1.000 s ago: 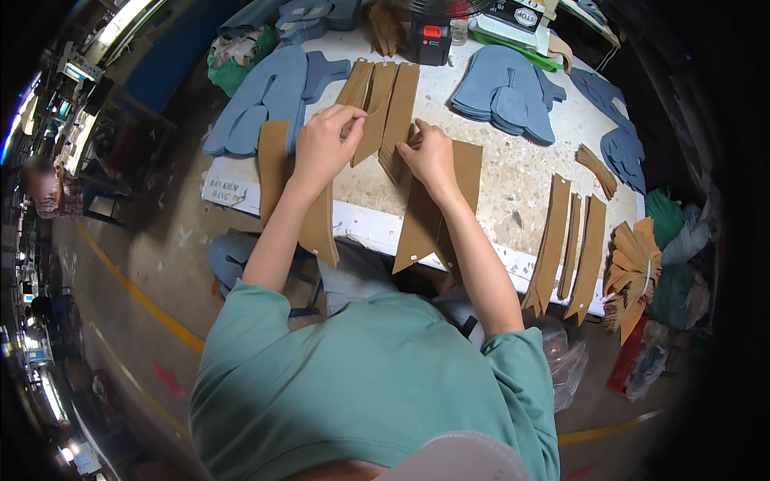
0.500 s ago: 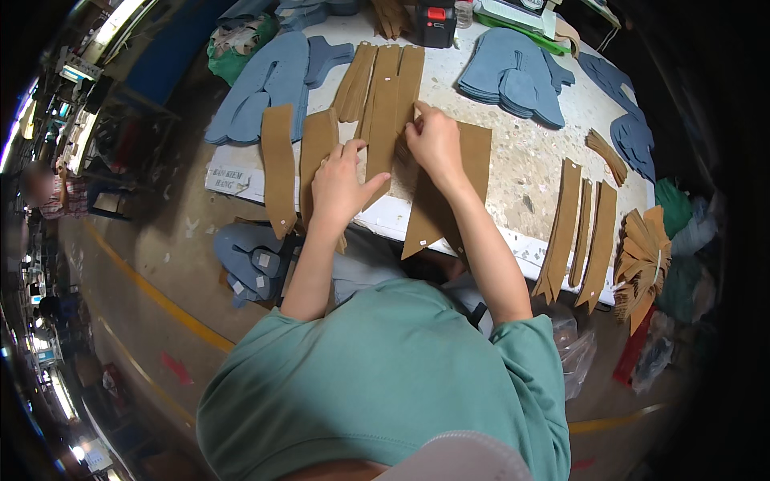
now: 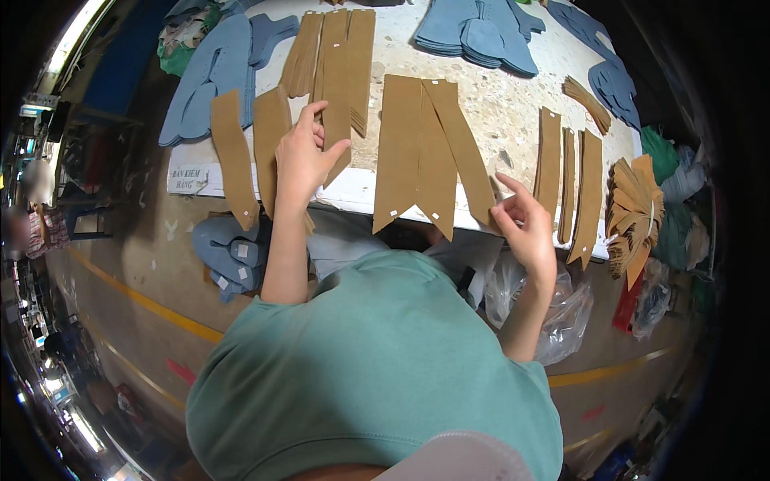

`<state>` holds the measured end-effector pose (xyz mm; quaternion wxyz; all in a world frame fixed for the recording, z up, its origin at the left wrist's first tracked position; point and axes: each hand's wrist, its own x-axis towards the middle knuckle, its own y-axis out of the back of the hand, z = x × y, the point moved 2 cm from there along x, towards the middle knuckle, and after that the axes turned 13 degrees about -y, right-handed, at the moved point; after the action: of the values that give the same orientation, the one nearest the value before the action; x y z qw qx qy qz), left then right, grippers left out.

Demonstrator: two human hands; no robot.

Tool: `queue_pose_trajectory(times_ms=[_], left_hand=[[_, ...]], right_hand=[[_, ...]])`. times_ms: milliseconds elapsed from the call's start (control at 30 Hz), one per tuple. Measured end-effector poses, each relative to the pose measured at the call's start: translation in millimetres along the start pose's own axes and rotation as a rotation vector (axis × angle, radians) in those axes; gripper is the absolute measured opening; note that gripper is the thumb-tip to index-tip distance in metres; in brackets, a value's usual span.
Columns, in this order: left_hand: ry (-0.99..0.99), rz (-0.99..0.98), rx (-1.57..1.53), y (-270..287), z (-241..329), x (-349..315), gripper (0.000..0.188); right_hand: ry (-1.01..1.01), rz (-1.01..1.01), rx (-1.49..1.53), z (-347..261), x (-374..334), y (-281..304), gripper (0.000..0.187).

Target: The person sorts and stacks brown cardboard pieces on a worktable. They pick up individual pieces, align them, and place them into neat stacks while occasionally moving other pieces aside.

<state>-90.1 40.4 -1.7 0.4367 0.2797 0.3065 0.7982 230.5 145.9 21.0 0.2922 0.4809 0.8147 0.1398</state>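
Over the long brown strips [image 3: 335, 88] left of centre, my left hand [image 3: 303, 164] has its thumb and fingers apart and grips nothing. Two brown pieces [image 3: 401, 152] lie side by side in front of me, their pointed lower ends over the table edge and small white tags on them. Across their right side slants a narrower brown strip [image 3: 461, 148]. My right hand [image 3: 525, 228] is at that strip's lower end, thumb against its edge and index finger stretched out; the other fingertips are partly hidden.
Blue cut-piece stacks lie at the left [image 3: 212, 80] and far middle [image 3: 477, 36]. More brown strips [image 3: 589, 192] and a tied brown bundle [image 3: 634, 212] are at the right. The white table edge [image 3: 361, 178] runs before me; a clear plastic bag [image 3: 561, 321] hangs below.
My right hand has moved from the top of the brown pieces down and right to the slanted strip's lower end. The pieces now lie flatter, side by side. My left hand stays over the strips.
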Motion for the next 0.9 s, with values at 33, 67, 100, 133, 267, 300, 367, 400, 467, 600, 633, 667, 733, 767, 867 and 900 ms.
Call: queue_pose_trajectory(times_ms=[33, 67, 100, 133, 267, 300, 367, 400, 467, 600, 633, 667, 733, 767, 867, 900], left_hand=[[-0.006, 0.010, -0.165, -2, 2, 0, 0.062], [-0.040, 0.045, -0.327, -2, 6, 0, 0.058], [-0.050, 0.071, -0.492, -2, 9, 0, 0.054], [-0.071, 0.057, -0.599, 3, 13, 0, 0.051], [-0.131, 0.064, -0.949, 39, 35, -7, 0.042], [-0.179, 0.095, -1.022, 51, 43, -10, 0.040], [-0.193, 0.083, -1.051, 63, 59, -10, 0.043], [-0.209, 0.065, -1.069, 66, 68, -9, 0.043], [-0.224, -0.008, -1.090, 65, 84, -1, 0.046], [-0.368, -0.047, -0.998, 36, 115, 20, 0.046], [-0.417, -0.049, -0.990, 29, 122, 24, 0.045], [-0.483, -0.047, -1.003, 21, 128, 27, 0.045], [-0.491, -0.097, -1.045, 2, 134, 32, 0.045], [-0.504, -0.119, -1.076, -9, 135, 32, 0.045], [-0.283, -0.372, -1.167, -51, 130, 11, 0.048], [-0.159, -0.418, -1.141, -65, 127, 1, 0.049]], right_hand=[[-0.043, 0.007, 0.008, 5, -1, -4, 0.045], [-0.021, 0.012, 0.001, 8, 2, -6, 0.044], [0.020, 0.037, 0.032, 8, 7, -9, 0.044], [0.061, 0.061, 0.064, 8, 13, -13, 0.044], [0.183, 0.063, 0.136, -2, 42, -25, 0.041], [0.208, 0.055, 0.144, -5, 47, -29, 0.041], [0.259, 0.004, 0.086, -10, 56, -31, 0.042], [0.299, -0.005, 0.053, -12, 59, -32, 0.042], [0.337, -0.016, 0.029, -13, 61, -31, 0.043], [0.305, 0.145, 0.083, -4, 54, -16, 0.041], [0.249, 0.178, 0.060, 0, 50, -12, 0.041], [0.191, 0.211, 0.037, 5, 45, -7, 0.040], [0.157, 0.228, 0.083, 12, 36, -1, 0.039], [0.142, 0.213, 0.095, 15, 32, 0, 0.040], [0.093, 0.176, 0.133, 20, 23, 2, 0.042], [0.123, 0.176, 0.125, 20, 21, 3, 0.042]])
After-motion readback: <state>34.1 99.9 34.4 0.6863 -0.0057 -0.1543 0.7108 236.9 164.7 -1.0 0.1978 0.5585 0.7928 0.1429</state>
